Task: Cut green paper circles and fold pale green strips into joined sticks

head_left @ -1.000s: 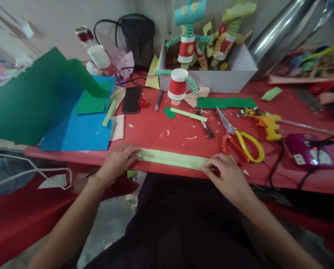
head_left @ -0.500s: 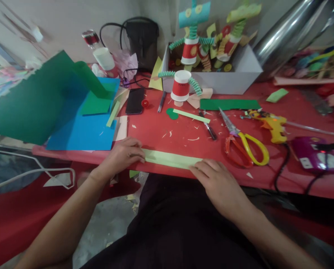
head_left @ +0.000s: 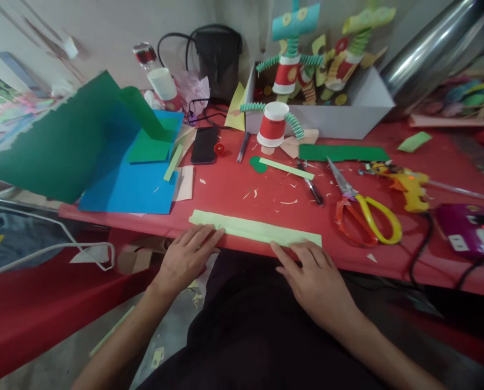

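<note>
A pale green paper strip, with a lengthwise crease, lies along the front edge of the red table. My left hand rests at its near edge left of the middle, fingers stretched out and tips on the paper. On the right part of the strip, my right hand presses with its fingertips, index finger extended. Neither hand grips anything; part of the strip's near edge is hidden under the fingers. Scissors with red and yellow handles lie to the right of the strip. Beyond it are a narrow light green strip and a marker.
Blue card and green card cover the left side. A paper-cup figure stands before a white box of similar figures. At right lie a yellow glue gun and a purple device. A phone lies behind.
My left hand has slid off the strip's left end to its near edge, fingers now straighter. The right hand has shifted inward, baring the right end. The whole view has moved slightly.
</note>
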A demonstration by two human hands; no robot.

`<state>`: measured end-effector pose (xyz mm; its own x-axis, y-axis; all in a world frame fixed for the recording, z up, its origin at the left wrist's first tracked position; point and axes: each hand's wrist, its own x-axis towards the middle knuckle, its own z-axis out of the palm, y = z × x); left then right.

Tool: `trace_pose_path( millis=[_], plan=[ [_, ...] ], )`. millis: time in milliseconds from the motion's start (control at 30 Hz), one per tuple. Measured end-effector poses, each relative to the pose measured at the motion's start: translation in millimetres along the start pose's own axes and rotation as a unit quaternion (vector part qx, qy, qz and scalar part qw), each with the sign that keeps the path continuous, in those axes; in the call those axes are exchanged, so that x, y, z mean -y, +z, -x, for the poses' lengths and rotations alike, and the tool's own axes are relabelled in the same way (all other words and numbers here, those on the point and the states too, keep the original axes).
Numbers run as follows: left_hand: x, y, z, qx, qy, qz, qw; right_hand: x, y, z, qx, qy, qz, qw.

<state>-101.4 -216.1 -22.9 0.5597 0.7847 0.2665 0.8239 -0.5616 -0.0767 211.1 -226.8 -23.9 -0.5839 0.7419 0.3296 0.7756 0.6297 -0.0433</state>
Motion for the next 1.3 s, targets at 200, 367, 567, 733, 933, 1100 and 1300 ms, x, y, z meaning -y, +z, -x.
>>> trace_pose_path(
  millis=[200, 367, 567, 733, 933, 1100, 1300],
  plan=[
    [-18.0, 2.9, -2.2, -0.06, -0.068, -0.001, 0.996, 0.2, 6.9, 6.7, -0.03, 0.025, 0.002, 0.999],
    [-34.0, 3.0, -8.9, -0.095, -0.118, -0.004, 0.988, -15.5, 5.3, 27.0, -0.079, 0.041, -0.017, 0.996],
    [-23.6, 1.2, -44.7, -0.097, -0.155, 0.053, 0.982, -33.3, -7.3, 8.2, -0.103, 0.12, -0.076, 0.984],
    [-2.6, 0.9, -64.0, 0.0, -0.127, 0.198, 0.972, -51.6, -12.9, -15.8, 0.06, 0.199, -0.22, 0.953],
    [2.0, -6.1, -77.4, 0.104, -0.143, 0.158, 0.972, -63.0, -19.4, -31.2, 0.121, 0.203, -0.202, 0.95],
    [5.4, -7.0, -80.7, 0.096, -0.143, 0.188, 0.967, -69.2, -17.6, -36.7, 0.116, 0.165, -0.212, 0.956],
    [-1.5, -6.4, -68.7, 0.05, -0.126, 0.15, 0.979, -66.7, -10.6, -20.8, 0.036, 0.147, -0.234, 0.961]
  ],
)
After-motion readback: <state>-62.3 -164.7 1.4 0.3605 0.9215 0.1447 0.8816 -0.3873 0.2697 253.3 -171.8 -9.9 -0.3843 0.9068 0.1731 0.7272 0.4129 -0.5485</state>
